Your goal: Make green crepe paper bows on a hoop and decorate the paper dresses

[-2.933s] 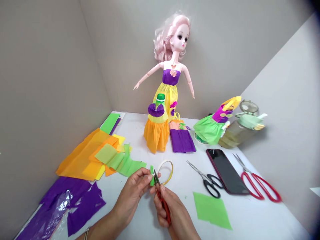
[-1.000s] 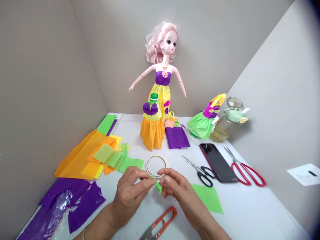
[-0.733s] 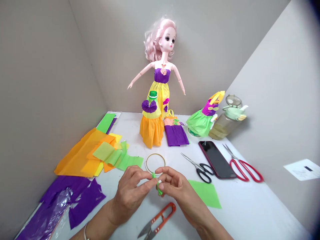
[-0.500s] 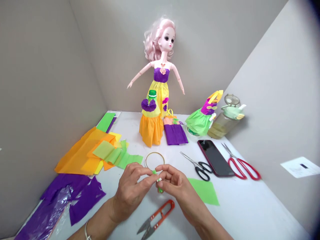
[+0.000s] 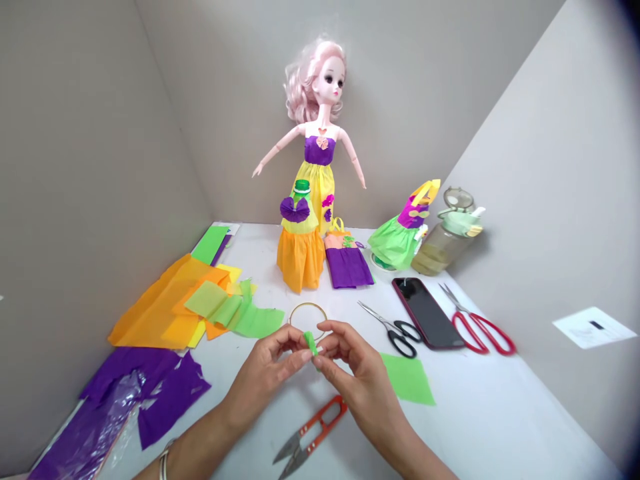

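Both grips nearly shut: left hand and right hand pinch a green crepe-paper strip, just below a thin gold ring.

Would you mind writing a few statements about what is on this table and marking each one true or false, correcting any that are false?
1. The left hand and right hand both touch a small green crepe-paper strip. True.
2. The orange-handled thread snips are held in the right hand. False: they lie on the table, nearer the camera than the hands.
3. The black-handled scissors lie between the thin ring and the phone. True.
4. The red-handled scissors rest on top of the phone. False: they lie apart from it, on its far side from the ring.
5. The pink-haired doll wears a purple bodice above a yellow skirt. True.
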The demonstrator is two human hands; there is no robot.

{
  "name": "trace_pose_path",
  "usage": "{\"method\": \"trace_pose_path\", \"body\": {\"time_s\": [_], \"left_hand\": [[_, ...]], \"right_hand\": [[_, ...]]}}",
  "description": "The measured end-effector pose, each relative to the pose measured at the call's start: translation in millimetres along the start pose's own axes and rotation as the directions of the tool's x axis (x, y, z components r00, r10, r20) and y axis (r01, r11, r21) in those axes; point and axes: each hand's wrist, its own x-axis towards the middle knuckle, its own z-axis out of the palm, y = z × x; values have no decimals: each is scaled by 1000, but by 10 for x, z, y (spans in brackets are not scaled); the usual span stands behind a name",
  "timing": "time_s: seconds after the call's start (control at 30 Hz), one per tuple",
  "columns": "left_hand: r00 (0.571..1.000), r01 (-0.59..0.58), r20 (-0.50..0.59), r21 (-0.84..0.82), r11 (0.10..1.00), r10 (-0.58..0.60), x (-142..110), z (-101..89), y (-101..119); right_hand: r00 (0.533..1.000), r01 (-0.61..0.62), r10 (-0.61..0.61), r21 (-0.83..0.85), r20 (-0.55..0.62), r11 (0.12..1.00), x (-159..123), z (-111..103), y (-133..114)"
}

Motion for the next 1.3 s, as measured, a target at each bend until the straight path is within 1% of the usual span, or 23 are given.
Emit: {"method": "trace_pose_path", "body": {"time_s": [0.1, 0.23, 0.43, 0.57, 0.63, 0.7, 0.8, 0.87, 0.93, 1.1, 1.23, 1.3], "left_hand": [[1000, 20, 5, -40, 999, -20, 3, 3, -22], [999, 33, -15, -60, 998, -34, 4, 9, -30], [999, -4, -44, 29, 1000, 5, -7, 24, -4], [994, -46, -93, 117, 992, 57, -8, 40, -26], [978, -105, -159, 186, 977, 136, -21, 55, -52], [945, -189, -206, 290, 938, 254, -42, 71, -81], [881, -316, -192, 443, 839, 433, -67, 88, -119], [846, -365, -166, 511, 778, 506, -71, 87, -138], [829, -382, -149, 554, 740, 540, -65, 78, -151], [824, -374, -128, 608, 700, 551, -40, 54, -153], [808, -384, -108, 649, 657, 579, -35, 47, -149], [809, -383, -109, 648, 658, 578, -36, 45, -149]], "right_hand": [[1000, 1, -2, 6, 19, 1000, -9, 6, -19], [1000, -1, 1, 7, 22, 1000, -9, 9, -43], [1000, 3, -3, 17, 2, 1000, -4, 18, -20], [998, -56, 56, 117, 7, 992, 17, 12, -5], [995, -96, 95, 174, 10, 980, 30, 2, -2], [993, -112, 114, 206, 2, 972, 40, -6, -2], [994, -100, 105, 217, -9, 971, 44, -7, -5], [996, -85, 89, 216, -12, 973, 43, -3, -7], [997, -70, 75, 201, -19, 977, 41, 2, -6], [999, -28, 31, 135, -21, 990, 24, 11, 3], [999, 14, -12, 56, -41, 998, 6, 15, 15], [998, 37, -36, 20, -48, 999, 1, 17, 22]]}}
